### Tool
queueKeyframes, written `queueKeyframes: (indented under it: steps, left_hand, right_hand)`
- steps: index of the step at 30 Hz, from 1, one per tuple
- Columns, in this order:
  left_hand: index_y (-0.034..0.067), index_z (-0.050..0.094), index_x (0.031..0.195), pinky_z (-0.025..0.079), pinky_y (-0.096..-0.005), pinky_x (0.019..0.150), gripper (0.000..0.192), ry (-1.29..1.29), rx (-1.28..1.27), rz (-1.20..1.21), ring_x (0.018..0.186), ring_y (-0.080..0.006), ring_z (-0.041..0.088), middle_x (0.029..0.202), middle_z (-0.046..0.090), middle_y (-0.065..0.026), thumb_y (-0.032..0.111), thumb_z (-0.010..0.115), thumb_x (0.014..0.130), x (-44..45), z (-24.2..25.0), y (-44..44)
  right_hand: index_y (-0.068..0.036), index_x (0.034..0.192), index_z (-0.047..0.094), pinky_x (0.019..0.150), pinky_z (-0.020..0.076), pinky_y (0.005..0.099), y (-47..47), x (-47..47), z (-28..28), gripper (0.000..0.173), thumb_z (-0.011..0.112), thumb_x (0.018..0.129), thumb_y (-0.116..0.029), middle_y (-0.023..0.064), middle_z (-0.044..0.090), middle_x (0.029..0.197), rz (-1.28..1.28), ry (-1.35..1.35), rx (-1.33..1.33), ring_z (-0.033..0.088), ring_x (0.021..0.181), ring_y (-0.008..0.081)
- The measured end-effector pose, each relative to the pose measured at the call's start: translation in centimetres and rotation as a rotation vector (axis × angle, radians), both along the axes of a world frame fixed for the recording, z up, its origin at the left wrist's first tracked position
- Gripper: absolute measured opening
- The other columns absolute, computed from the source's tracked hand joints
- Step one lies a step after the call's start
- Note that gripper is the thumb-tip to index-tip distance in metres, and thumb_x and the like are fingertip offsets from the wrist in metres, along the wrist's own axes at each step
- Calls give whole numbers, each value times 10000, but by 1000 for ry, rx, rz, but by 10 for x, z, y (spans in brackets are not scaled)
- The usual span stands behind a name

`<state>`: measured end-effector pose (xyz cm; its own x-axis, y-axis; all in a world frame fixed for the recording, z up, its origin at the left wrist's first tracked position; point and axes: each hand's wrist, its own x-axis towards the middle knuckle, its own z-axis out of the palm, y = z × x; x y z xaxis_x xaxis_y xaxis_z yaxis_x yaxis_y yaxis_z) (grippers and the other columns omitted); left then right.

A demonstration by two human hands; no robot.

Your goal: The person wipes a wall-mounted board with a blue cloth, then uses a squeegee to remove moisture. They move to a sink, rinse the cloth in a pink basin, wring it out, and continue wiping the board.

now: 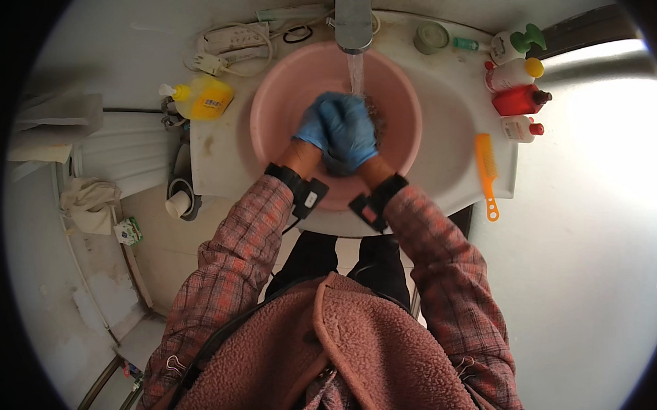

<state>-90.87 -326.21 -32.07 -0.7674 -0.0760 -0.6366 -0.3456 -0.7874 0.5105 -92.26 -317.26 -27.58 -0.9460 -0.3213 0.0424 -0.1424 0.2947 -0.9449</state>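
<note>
Both of my hands wear thin blue gloves and are pressed together over a pink plastic basin (263, 114). My left hand (315, 125) meets my right hand (353, 132) palm side to palm side, with fingers overlapping. Whether anything lies between them is hidden. Water runs from the metal faucet (353, 19) just beyond my hands and falls at their far edge. Small dark bits show in the basin to the right of my right hand. A dark blue-grey patch shows under my hands; I cannot tell what it is.
The basin sits in a white washbasin (448, 100). A yellow pump bottle (206, 98) and a power strip (235, 39) are on the left. At right are an orange comb (487, 168), a red bottle (514, 100), other bottles and a round tin (431, 37).
</note>
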Motion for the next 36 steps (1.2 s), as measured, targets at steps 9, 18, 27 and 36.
queueKeyframes:
  steps: [9, 18, 27, 36]
  left_hand:
    - [79, 589, 1069, 487, -287, 767, 326, -53, -19, 86, 850, -169, 576, 974, 623, -42, 348, 478, 921, -3, -16, 1]
    - [118, 501, 1223, 420, -349, 926, 530, -182, -40, 166, 1091, -199, 499, 1211, 535, -86, 525, 449, 888, -4, 25, 3]
    - [94, 547, 1151, 415, -313, 935, 341, -181, 269, 97, 997, -231, 552, 1130, 565, -97, 329, 390, 960, -1, 29, -2]
    - [117, 351, 1397, 353, -362, 978, 545, -39, -209, 227, 1196, -219, 445, 1362, 439, -40, 381, 434, 928, 20, 11, -55]
  right_hand:
    - [-92, 931, 636, 736, 490, 459, 25, -55, -29, 318, 499, 881, -375, 203, 634, 910, -74, -91, 457, 605, 876, 381]
    - [-97, 994, 650, 805, 492, 403, -13, -32, -32, 231, 548, 842, -238, 183, 628, 1004, 67, -249, 321, 609, 875, 375]
    - [-47, 882, 631, 714, 481, 408, -20, -19, -2, 297, 566, 851, -335, 202, 628, 820, -77, -33, 247, 608, 812, 365]
    - [-14, 1018, 609, 843, 458, 446, 28, -33, -55, 333, 558, 844, -293, 221, 625, 1027, -258, -253, 319, 574, 997, 394]
